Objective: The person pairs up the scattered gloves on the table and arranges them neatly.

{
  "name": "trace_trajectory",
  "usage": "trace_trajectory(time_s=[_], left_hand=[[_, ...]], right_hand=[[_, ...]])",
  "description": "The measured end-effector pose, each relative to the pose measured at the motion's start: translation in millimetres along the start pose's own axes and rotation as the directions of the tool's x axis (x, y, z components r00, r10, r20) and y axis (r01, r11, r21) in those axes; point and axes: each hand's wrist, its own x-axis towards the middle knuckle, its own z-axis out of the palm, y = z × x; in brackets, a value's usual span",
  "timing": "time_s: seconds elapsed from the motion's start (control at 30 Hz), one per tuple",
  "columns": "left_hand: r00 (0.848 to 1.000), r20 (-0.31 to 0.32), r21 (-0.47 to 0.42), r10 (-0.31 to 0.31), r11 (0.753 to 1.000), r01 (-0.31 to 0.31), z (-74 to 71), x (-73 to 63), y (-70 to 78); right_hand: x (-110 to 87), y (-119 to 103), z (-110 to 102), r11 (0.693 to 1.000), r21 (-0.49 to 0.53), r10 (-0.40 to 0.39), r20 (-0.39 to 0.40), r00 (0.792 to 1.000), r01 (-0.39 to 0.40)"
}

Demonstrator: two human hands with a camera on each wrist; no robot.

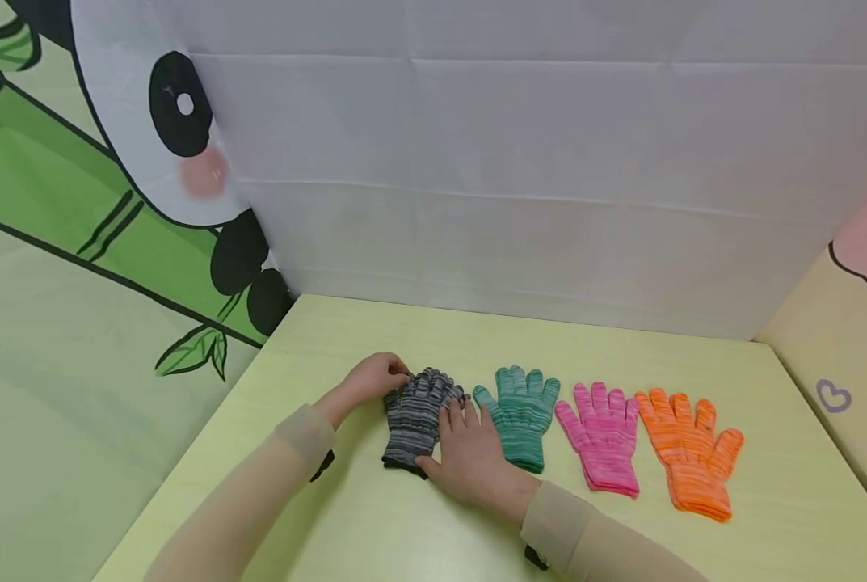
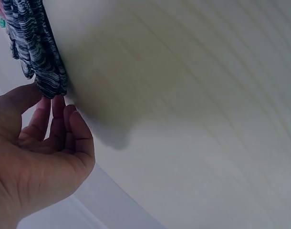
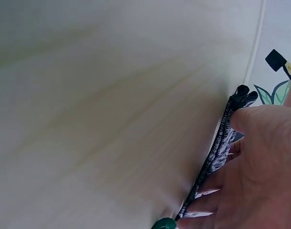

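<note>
A black-and-grey knit glove [image 1: 414,416] lies on the table, fingers pointing toward the far wall. My left hand [image 1: 375,378] is at its upper left; in the left wrist view, thumb and fingertips pinch the end of one finger of the glove [image 2: 33,45]. On the glove's right edge rests my right hand [image 1: 469,453], its fingers extended and spread. The right wrist view shows that palm [image 3: 265,167] along the side of the glove [image 3: 222,143]. Just right of it lies a green glove [image 1: 523,420], partly behind my right hand.
Farther right along the row are a pink glove [image 1: 608,440] and an orange glove [image 1: 695,457], both flat. The pale yellow table [image 1: 375,533] ends at a white cloth backdrop [image 1: 513,178]. Side panels carry cartoon prints, among them a panda [image 1: 149,145].
</note>
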Motion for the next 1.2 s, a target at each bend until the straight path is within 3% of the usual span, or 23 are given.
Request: trace_trajectory(time_s=[0.23,0.4,0.63,0.8,1.03,1.2], left_hand=[[0.999,0.036,-0.246,0.015,0.969,-0.006,-7.4,4.8,-1.1],[0.995,0.098,-0.175,0.037,0.984,-0.020,-5.0,8.5,-0.9],[0.988,0.127,-0.072,0.089,0.994,-0.081,-1.4,8.9,6.7],[0.982,0.166,-0.156,0.092,0.986,-0.066,-4.8,6.9,11.4],[0.972,0.203,-0.304,0.119,0.951,-0.053,-15.5,2.5,13.0],[0.985,0.169,-0.339,0.046,0.941,0.014,-16.8,1.9,8.9]], right_hand=[[2.0,0,2,1.000,-0.021,-0.002,0.004,1.000,0.003],[1.8,-1,2,1.000,-0.029,-0.008,0.018,1.000,0.008],[-1.1,-1,0,1.000,-0.020,-0.020,-0.004,1.000,0.020],[-1.7,0,-1,0.999,-0.022,-0.024,-0.012,1.000,0.024],[-2.1,0,-1,1.000,-0.021,-0.020,-0.004,1.000,0.020],[-2.4,0,-1,1.000,-0.010,-0.017,-0.007,1.000,0.016]])
